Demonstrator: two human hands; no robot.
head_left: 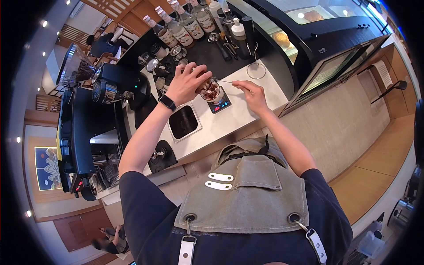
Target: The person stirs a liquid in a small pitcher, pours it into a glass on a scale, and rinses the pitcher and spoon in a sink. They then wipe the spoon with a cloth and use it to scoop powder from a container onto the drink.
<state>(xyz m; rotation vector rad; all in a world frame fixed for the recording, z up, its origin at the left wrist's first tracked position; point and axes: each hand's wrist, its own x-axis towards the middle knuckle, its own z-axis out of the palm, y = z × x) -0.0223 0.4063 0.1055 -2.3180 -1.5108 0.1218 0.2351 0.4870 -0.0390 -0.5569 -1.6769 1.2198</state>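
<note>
Surface (245,110): cup (213,93) on scale (221,105), prob. light, fragile; hold low. L fingers (200,70) at cup, grip unclear; R fingers (242,84) pinch utensil (225,81).

Pale floor (327,104) — small, bright lights (44,23).

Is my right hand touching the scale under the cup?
Apart: the head view shows pale countertop between the right hand and the scale.

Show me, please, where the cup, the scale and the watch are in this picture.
Cup (213,95): head view, on its see-through body.
Scale (221,106): head view, on its lit panel.
Watch (167,103): head view, on its dark face.
</note>
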